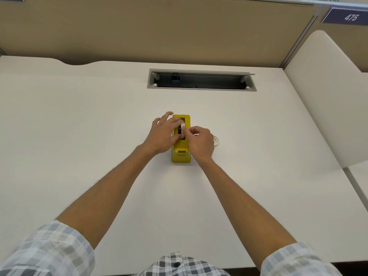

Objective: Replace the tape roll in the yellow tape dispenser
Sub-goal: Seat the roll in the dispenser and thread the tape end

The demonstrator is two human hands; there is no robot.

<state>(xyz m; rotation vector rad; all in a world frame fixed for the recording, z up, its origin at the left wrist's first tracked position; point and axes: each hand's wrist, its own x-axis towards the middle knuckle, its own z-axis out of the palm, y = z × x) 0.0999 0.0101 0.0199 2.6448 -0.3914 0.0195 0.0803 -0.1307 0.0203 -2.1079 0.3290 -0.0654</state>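
the yellow dispenser stands near the middle of the white desk, its long axis running from the near edge toward the far edge. in its open well sits a roll on a dark hub. the left hand reaches over the dispenser's left side, thumb and forefinger curled on the roll, other fingers spread. the right hand comes from the right, fingers curled, pinching at the roll's top. a second, pale ring lies flat on the desk just right of the right hand, partly hidden. a cable slot is set near the far edge.
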